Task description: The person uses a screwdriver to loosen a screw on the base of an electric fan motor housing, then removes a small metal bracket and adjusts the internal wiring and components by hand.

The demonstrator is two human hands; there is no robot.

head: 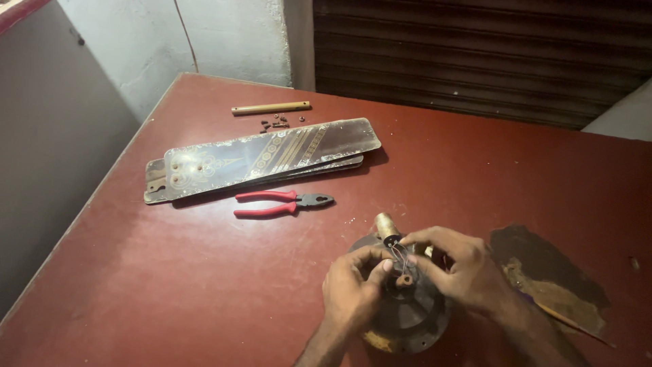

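Two hands at work, both yours, near edge of the red counter [204,285], right of centre. Your left hand [350,289] and right hand [462,268] sit over a dark round motor housing [414,316] w/ a brass-coloured shaft [388,228] sticking up at its far side. Left grip: fingers curled, thumb & forefinger pressed together at thin wires [401,257] coming off the shaft. Right grip: fingertips pinched in toward the same wires, just beside the left's; can't tell exactly what they hold. Small brown ring-shaped piece [405,280] sits between the two hands, on the housing.

Far-left of the hands, well apart: red-handled pliers [282,203] lying flat, jaws pointing right. Just beyond them, stack of long patterned fan blades [261,160], brown w/ gold decoration. Farther still, a thin brass-coloured rod [270,107] & a few small screws [275,124] near it. Right of the hands, a patch of worn, peeled surface [543,272] on the counter. Dark shutter [475,54] at the back.
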